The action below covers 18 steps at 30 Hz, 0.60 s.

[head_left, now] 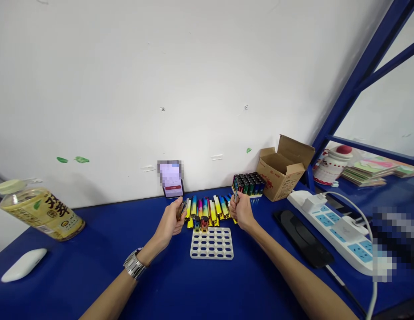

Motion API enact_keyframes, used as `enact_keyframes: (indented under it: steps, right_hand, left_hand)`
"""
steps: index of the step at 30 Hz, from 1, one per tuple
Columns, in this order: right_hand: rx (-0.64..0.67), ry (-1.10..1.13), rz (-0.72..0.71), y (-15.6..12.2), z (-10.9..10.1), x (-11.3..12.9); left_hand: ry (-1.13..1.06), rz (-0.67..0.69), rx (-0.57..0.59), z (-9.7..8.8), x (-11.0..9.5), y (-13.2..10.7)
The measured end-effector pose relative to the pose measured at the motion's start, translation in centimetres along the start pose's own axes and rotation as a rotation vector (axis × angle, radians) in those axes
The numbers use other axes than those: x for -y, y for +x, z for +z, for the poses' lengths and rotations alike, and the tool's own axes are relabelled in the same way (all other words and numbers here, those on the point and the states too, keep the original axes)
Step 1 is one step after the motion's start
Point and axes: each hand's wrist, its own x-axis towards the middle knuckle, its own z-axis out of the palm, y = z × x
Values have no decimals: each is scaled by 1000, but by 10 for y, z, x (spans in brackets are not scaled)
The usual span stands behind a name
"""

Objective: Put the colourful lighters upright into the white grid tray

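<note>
While each hand, left (171, 222) and right (242, 212), grips a lighter, blue table (93, 249) lies open leftward.

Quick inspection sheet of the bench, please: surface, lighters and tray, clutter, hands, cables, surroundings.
Surface: blue table, in use.
Job's things: white tray, two lighters standing in its far row; row of coloured lighters behind it; full tray of dark lighters.
Clutter: drink bottle, mouse, phone, cardboard box, black pad.
Hands: left hand and right hand each hold a lighter.
Cables: power strip with a white cable.
Surroundings: white wall, blue shelf frame.
</note>
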Motion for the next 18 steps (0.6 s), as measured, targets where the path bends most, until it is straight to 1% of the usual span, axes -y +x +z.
enact_keyframes:
  steps: [2,5,7,11,15,18]
  right_hand:
    - [-30,-6,3,-3,2,2]
    - [4,6,81,-5,4,5]
    - [13,1,93,-6,5,6]
    - [-49,-47,2,-8,6,6]
    - [-14,-40,30,-10,7,5]
    - [-41,-66,-65,-9,6,4]
  left_hand:
    - [14,-3,-17,0,1,0]
    - [57,20,-52,-1,1,-1]
    - [46,31,-85,0,1,-1]
    - [12,27,-117,0,2,-1]
    - [48,29,-159,-1,5,2]
    - [26,18,-160,-1,7,4]
